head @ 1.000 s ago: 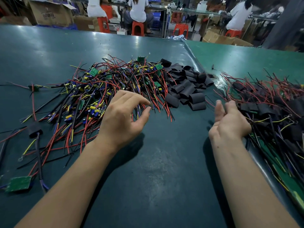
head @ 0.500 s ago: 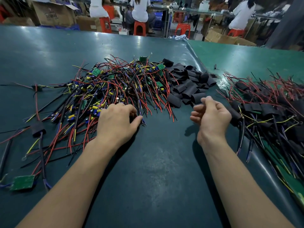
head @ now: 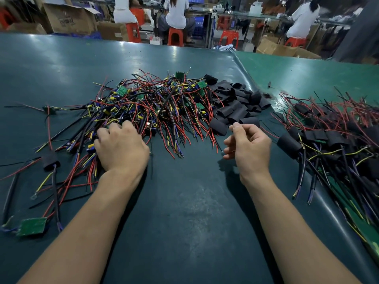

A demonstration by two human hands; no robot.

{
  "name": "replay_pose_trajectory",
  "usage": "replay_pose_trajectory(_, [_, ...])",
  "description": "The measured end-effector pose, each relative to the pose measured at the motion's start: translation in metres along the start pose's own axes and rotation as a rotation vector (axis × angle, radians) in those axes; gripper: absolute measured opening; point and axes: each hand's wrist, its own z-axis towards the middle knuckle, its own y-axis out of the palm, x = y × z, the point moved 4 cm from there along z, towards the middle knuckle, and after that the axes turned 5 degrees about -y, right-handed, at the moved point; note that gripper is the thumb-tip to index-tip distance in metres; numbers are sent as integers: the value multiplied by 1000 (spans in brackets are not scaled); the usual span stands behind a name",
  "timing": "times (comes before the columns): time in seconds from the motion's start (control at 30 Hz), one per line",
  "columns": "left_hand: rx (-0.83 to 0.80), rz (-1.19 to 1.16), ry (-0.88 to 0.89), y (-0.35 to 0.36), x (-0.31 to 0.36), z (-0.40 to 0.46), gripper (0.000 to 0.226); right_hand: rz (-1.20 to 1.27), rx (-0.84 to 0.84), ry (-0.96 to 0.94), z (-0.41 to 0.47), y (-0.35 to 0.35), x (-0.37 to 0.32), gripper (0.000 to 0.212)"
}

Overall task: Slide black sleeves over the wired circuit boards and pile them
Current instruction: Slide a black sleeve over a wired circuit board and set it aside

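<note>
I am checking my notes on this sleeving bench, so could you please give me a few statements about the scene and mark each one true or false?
1. The left hand rests on the tangle of unsleeved wired boards. True.
2. The loose black sleeves lie left of that tangle. False: they lie right of it, between it and the sleeved pile.
3. The right hand grips a green board. False: its fingers are curled near the sleeves, and no board shows in it.
4. A lone green board lies near the table's near-left edge. True.
5. The stools behind are blue. False: the stools are orange-red.
</note>
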Motion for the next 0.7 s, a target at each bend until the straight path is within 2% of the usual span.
replay_pose_trajectory(0.07, [23,-57,27,-3,1,2,23,-2,-7,2,-1,0,0,20])
replay_pose_trajectory(0.2, [35,-242,35,-3,2,2,28,-5,-11,0,-1,0,0,21])
replay_pose_trajectory(0.43, [305,-564,135,-18,6,-2,20,-8,-25,7,-1,1,-1,19])
replay_pose_trajectory(0.6, [434,-741,406,-29,16,-12,13,-22,-41,-3,-2,1,1,20])
replay_pose_trajectory(0.7, [316,-914,644,-31,28,-22,9,-4,-93,-1,-3,4,0,15])
